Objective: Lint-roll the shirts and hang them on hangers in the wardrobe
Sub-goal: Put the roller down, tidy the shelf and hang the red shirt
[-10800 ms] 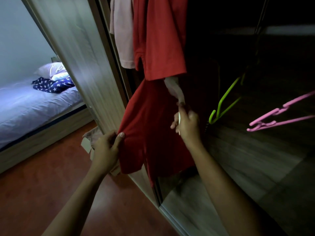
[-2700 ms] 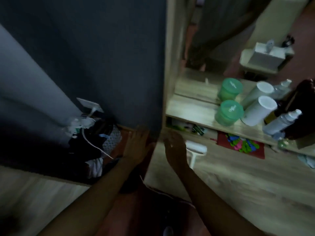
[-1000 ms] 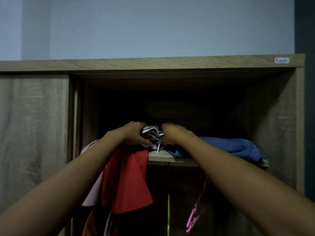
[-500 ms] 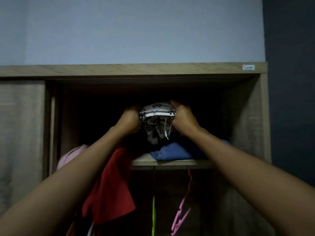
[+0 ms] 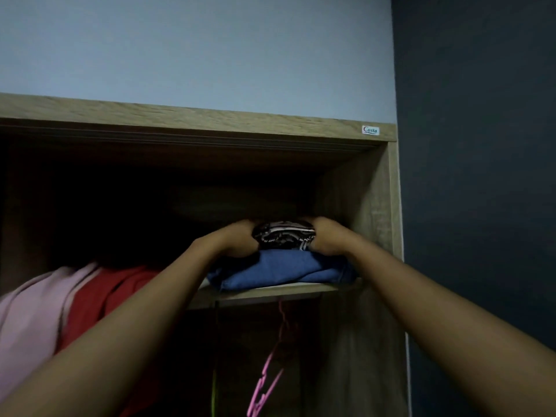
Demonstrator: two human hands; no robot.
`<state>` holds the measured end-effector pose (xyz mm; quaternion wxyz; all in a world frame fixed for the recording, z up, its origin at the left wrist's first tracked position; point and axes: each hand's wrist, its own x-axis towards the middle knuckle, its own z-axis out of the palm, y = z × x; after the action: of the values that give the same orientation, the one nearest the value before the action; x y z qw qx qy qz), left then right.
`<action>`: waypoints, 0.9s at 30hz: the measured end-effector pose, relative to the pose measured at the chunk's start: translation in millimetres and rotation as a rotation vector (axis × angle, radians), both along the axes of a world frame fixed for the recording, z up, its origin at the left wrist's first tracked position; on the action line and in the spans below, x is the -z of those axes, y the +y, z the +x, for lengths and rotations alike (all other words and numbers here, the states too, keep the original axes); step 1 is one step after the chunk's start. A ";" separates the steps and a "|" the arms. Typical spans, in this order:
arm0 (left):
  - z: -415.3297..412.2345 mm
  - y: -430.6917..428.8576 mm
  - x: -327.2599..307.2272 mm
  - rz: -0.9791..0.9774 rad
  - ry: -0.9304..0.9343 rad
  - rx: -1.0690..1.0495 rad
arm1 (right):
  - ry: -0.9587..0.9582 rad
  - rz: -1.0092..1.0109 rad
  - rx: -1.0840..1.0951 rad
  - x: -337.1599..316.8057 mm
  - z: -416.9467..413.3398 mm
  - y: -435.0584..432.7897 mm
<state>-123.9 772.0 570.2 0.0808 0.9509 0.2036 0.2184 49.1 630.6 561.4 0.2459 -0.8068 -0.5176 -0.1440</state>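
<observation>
Both my arms reach up into the wardrobe's top compartment. My left hand (image 5: 237,240) and my right hand (image 5: 328,237) grip the two sides of a folded black-and-white patterned garment (image 5: 284,237). It rests on top of a folded blue garment (image 5: 279,270) lying on the upper shelf (image 5: 270,291). Below the shelf at the left hang a red shirt (image 5: 102,299) and a pale pink shirt (image 5: 33,311). An empty pink hanger (image 5: 267,377) and a green hanger (image 5: 214,392) hang under the shelf.
The wardrobe's top board (image 5: 192,118) and right side panel (image 5: 373,212) frame the dark compartment. A dark wall (image 5: 475,176) stands right of the wardrobe, a pale wall (image 5: 195,46) above it.
Both hands have lowered the patterned garment from mid-air down onto the blue garment. The view has shifted left, so the wardrobe sits further right in it.
</observation>
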 end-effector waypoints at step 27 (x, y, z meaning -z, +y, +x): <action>-11.7 -5.4 38.4 0.062 -0.192 0.066 | -0.030 0.231 0.211 36.5 -38.0 15.8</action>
<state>-135.6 766.6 531.7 0.0778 0.9339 0.1567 0.3119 11.1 646.4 524.9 0.3126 -0.8208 -0.4137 -0.2396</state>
